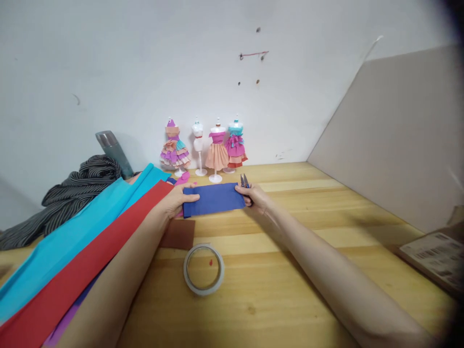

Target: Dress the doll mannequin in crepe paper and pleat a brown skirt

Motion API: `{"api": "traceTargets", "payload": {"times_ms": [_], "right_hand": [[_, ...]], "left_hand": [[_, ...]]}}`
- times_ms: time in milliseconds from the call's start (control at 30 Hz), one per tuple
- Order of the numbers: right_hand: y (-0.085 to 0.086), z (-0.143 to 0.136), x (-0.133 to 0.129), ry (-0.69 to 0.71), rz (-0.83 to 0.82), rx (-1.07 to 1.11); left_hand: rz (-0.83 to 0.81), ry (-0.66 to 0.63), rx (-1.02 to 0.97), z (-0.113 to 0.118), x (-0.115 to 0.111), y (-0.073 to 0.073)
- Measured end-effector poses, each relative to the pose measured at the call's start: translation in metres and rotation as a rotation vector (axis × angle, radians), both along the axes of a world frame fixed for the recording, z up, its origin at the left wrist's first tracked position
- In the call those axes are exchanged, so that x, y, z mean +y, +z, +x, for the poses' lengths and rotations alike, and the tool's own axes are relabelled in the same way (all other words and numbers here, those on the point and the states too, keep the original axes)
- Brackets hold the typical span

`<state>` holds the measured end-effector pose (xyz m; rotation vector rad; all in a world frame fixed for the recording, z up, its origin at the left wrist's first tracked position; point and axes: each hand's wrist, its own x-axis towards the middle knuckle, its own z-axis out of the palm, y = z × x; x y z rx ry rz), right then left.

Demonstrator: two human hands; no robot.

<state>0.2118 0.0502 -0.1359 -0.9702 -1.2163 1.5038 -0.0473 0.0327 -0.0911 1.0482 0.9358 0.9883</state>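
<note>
1. left hand (177, 199) is closed on one end of a blue piece (213, 199), with its thumb laid on top; the other end is pinched by the right hand (256, 197), in which scissors (246, 182) are also held, blades pointed away from the body.
2. the blue piece is held flat between both hands, beyond the tape roll (205, 291) and nearer than the dress forms (216, 155); whether the table (261, 280) is touched by it cannot be told.
3. the piece could be torn or creased, it is judged, if its ends were pulled too hard, since it looks thin.
4. its corner could be nicked if the right hand were turned, as the blades are held just beside it.
5. layers could be let out of line by a loosened left grip, because an uneven fold seems to be shown there.
6. counted: one blue piece, one pair of scissors, one tape roll, one brown piece (179, 234), one red sheet (76, 282), four dress forms (three dressed).
7. also counted: one flask (115, 152), one striped cloth (81, 186); the overlapped light-blue sheets (65, 251) cannot be counted surely.
</note>
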Motion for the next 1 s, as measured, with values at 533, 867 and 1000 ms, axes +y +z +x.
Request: {"api": "traceTargets", "payload": {"times_ms": [533,867,1000], "right_hand": [[0.044,-0.009,-0.034,0.472,0.356,-0.892],[0.050,-0.044,-0.058,0.569,0.583,-1.114],[0.056,-0.066,-0.082,0.634,0.770,-1.022]], "left_hand": [[0.520,0.391,0.566,-0.025,-0.050,0.098],[0.863,0.618,0.693,-0.021,-0.092,0.126],[0.971,0.708,0.684,-0.027,-0.091,0.125]]}}
